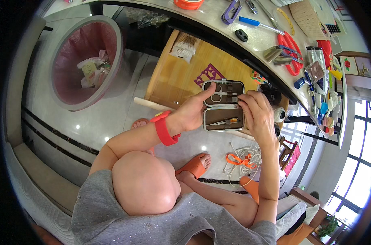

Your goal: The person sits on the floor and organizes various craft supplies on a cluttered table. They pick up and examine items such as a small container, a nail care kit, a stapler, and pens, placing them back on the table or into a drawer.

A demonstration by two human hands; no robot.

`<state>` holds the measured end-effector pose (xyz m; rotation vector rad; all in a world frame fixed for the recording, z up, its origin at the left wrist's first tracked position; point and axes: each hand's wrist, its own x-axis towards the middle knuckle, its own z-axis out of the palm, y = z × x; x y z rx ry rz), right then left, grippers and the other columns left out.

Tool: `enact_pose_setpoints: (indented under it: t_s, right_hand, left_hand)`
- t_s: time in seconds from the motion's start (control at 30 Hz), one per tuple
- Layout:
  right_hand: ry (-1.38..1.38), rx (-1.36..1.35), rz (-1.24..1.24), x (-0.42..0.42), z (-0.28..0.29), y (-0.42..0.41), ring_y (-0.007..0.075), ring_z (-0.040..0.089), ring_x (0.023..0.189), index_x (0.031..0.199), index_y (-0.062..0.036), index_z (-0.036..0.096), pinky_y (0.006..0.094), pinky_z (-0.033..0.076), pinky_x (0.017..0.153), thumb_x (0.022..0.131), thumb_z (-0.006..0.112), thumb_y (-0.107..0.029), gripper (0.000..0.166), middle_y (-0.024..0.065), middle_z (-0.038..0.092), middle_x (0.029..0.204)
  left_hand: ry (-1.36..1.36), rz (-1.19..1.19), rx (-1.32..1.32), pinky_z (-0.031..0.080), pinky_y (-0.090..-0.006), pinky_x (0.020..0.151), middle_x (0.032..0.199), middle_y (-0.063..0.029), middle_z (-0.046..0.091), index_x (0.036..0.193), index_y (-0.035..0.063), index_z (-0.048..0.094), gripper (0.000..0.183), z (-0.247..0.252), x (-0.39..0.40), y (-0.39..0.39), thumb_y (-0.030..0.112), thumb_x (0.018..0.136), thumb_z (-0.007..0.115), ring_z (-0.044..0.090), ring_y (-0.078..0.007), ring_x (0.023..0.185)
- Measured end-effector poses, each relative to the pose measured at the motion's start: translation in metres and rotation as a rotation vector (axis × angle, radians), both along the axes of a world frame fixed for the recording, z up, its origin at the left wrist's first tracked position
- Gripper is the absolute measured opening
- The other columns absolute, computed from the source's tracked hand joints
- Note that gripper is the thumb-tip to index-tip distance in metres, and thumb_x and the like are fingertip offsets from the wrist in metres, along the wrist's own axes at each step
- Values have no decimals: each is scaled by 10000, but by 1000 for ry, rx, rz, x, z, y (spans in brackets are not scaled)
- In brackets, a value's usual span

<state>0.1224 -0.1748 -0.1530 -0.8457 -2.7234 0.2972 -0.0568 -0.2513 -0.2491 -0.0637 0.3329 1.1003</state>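
Observation:
My left hand [190, 113] holds an opened manicure case [223, 106] above the drawer, its thumb pressed on the upper half. That half has a dark brown lining, with small silver scissors [216, 93] tucked under straps. The lower half holds slim metal tools [223, 122], one with an orange part. At the right rim of the upper half, the thumb and fingers of my right hand [259, 113] pinch a small metal tool [234, 99]. The fingertips partly hide this tool.
Beneath the case, a pulled-out wooden drawer [161, 85] contains a purple stencil [208, 75], a puzzle cube [259, 77] and a bag of cotton swabs [184, 49]. Red-handled scissors [291, 53] and a blue-handled screwdriver [260, 24] lie on the tabletop. A lined bin [57, 73] stands left; coiled cable [243, 159] lies right.

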Motion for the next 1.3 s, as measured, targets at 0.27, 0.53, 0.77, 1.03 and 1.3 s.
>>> enact_pose_setpoints:
  t_s: [0.27, 0.53, 0.77, 1.03, 1.3]
  right_hand:
    - [37, -29, -62, 1, -1, -1, 335, 634, 917, 1002, -31, 656, 418, 521, 788, 842, 698, -57, 168, 130, 618, 1029]
    - [61, -32, 12, -15, -11, -8, 308, 645, 910, 998, -37, 680, 407, 538, 764, 831, 708, -56, 170, 111, 631, 1039]
    - [33, -102, 63, -28, 0, -22, 310, 631, 869, 1006, -22, 703, 410, 534, 736, 811, 722, -58, 199, 107, 643, 1032]
    - [246, 179, 158, -89, 88, -12, 243, 623, 779, 901, -49, 721, 337, 502, 659, 696, 797, -17, 221, 76, 671, 940]
    - [365, 327, 268, -189, 104, 38, 286, 612, 917, 933, -42, 705, 389, 504, 796, 798, 743, -102, 153, 82, 684, 986]
  left_hand:
    - [-12, -3, -8, 498, -396, 1025, 1294, -103, 622, 1354, 85, 530, 545, 3, 0, 1, 511, 1022, 455, 621, -228, 1167]
    - [-65, 8, 29, 515, -402, 995, 1246, -82, 639, 1345, 102, 537, 550, -5, -2, 1, 531, 1007, 471, 637, -224, 1129]
    - [28, 26, 106, 552, -352, 926, 1179, -61, 655, 1319, 106, 551, 414, -2, 4, -1, 362, 997, 592, 654, -174, 1075]
    - [84, 68, 164, 551, -417, 980, 1248, -88, 637, 1346, 99, 527, 439, 12, -1, -6, 118, 934, 677, 640, -236, 1148]
    - [106, 24, 45, 510, -409, 1023, 1284, -98, 626, 1357, 65, 502, 485, 7, 2, -3, -13, 899, 639, 624, -237, 1170]
